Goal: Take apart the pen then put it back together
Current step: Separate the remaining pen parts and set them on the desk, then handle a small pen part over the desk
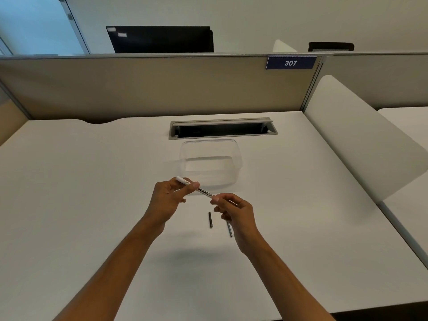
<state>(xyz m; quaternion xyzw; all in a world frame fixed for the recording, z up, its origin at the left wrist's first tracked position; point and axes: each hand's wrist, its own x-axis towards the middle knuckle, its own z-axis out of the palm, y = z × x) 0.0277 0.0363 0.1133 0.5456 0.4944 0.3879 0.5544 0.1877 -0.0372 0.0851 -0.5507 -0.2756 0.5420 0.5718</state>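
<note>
The pen (194,187) is a slim white barrel with dark printed lettering, held slanted at frame centre above the desk (92,193). The left hand (169,198) pinches its upper-left end; the right hand (234,210) pinches its lower-right end between thumb and fingertips. Two dark rod-shaped parts (210,219) lie on the desk just below the hands. A clear container (236,156) sits just beyond. Bare desk surface extends left and lower centre.

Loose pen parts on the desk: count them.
2: one dark rod lies below the hands; another sits beside the right hand, partly hidden. More may be covered.
</note>
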